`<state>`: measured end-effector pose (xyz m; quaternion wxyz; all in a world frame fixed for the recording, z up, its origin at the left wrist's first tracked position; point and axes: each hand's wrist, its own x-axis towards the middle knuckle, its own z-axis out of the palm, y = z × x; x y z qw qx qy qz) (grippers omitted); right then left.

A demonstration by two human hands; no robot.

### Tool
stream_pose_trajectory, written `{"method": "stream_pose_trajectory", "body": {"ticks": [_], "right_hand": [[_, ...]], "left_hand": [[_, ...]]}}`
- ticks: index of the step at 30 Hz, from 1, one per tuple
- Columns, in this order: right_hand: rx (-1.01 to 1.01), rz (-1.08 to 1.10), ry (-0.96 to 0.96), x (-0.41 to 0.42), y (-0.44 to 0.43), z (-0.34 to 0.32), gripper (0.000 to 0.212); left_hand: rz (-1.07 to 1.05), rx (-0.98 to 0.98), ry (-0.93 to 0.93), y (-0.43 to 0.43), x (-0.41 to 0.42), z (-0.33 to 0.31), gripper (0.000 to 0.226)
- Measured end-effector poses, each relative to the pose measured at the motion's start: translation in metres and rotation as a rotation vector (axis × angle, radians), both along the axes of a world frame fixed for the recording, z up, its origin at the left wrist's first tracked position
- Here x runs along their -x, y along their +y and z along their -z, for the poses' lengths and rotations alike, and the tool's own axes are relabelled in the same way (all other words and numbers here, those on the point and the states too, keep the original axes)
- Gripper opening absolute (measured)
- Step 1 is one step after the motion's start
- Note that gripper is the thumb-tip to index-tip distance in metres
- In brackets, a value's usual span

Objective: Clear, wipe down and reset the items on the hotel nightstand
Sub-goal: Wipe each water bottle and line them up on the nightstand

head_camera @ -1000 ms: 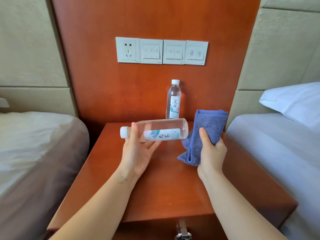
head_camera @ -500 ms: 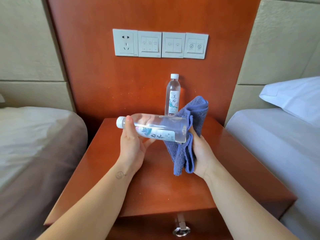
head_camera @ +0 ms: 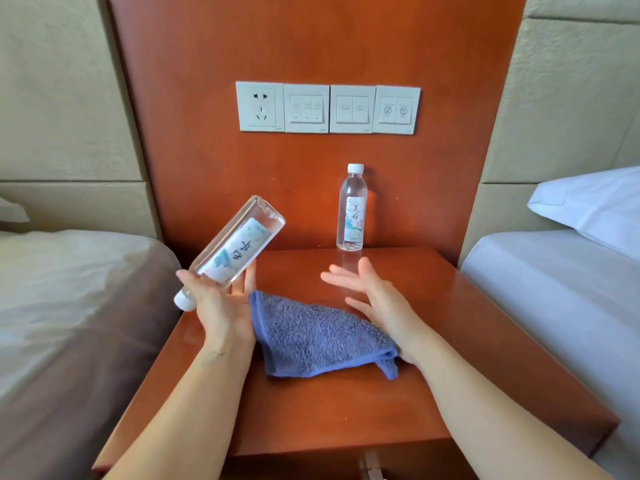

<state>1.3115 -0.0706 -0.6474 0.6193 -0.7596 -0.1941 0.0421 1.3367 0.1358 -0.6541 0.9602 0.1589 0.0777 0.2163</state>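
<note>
My left hand (head_camera: 221, 303) grips a clear water bottle (head_camera: 239, 244) tilted with its white cap down-left and its base up-right, above the left side of the wooden nightstand (head_camera: 450, 358). A blue towel (head_camera: 311, 337) lies crumpled on the nightstand top between my hands. My right hand (head_camera: 374, 296) hovers over the towel's right side with fingers spread, holding nothing. A second water bottle (head_camera: 352, 209) stands upright at the back of the nightstand against the wooden panel.
A row of wall switches and a socket (head_camera: 327, 108) sits on the wood panel above. A bed with beige cover (head_camera: 69, 306) is at left; a white bed (head_camera: 561, 306) and pillow (head_camera: 595, 206) at right. A drawer handle (head_camera: 372, 465) shows at the bottom edge.
My right hand let go of the blue towel, which now lies on the nightstand. The left hand tipped the bottle from level to cap-down and moved it left.
</note>
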Motion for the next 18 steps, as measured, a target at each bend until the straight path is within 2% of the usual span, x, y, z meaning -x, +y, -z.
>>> {"method": "stream_pose_trajectory", "body": {"ticks": [2,3,4,7,10,11,13,15,18], "right_hand": [[-0.178,0.292,-0.114,-0.018,-0.007,0.003,0.031],[-0.171,0.435,-0.208,-0.026,-0.009,0.005,0.025],[-0.125,0.519,-0.294,-0.034,-0.01,0.007,0.032],[0.095,0.481,-0.541,-0.052,-0.009,0.013,0.06],[0.294,0.391,-0.643,-0.064,-0.005,0.013,0.083],[0.312,0.383,-0.641,-0.068,-0.006,0.014,0.085],[0.31,0.387,-0.568,-0.075,-0.012,0.013,0.076],[0.297,0.467,-0.511,-0.08,-0.02,0.012,0.062],[0.236,0.585,-0.481,-0.091,-0.032,0.015,0.053]], "left_hand": [[-0.009,-0.08,0.007,-0.001,-0.002,-0.002,0.059],[-0.022,-0.164,0.013,-0.002,-0.003,-0.005,0.057],[-0.046,-0.276,0.023,-0.002,-0.005,-0.008,0.055],[-0.074,-0.7,0.018,-0.007,-0.014,-0.02,0.045],[-0.048,-1.035,-0.055,-0.03,-0.025,-0.035,0.037],[-0.029,-1.126,-0.092,-0.04,-0.031,-0.039,0.036],[0.01,-1.307,-0.155,-0.062,-0.044,-0.046,0.042],[0.085,-1.398,-0.164,-0.078,-0.054,-0.052,0.051],[0.27,-1.266,-0.108,-0.093,-0.07,-0.054,0.047]]}}
